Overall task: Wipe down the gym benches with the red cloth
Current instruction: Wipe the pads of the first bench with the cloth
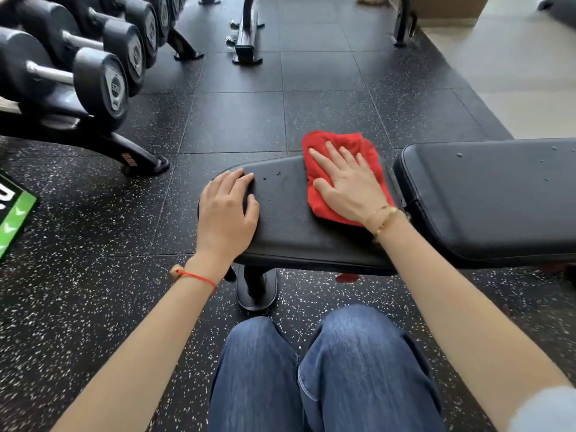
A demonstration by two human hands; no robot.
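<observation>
In the middle of the frame, the right hand point(349, 182) lies flat with the fingers spread on the red cloth point(336, 173), and it presses the cloth on the far right part of the black seat pad point(290, 226) of the gym bench, just beside the gap to the longer back pad point(486, 194) at the right edge. The left hand point(227, 210) rests on the rounded left end of the seat pad, fingers relaxed and slightly bent over the edge, holding nothing. A rack of dumbbells point(93, 67) stands in the upper left of the frame on the speckled floor point(93, 275), and the knees in blue jeans point(327, 375) are at the bottom centre.
</observation>
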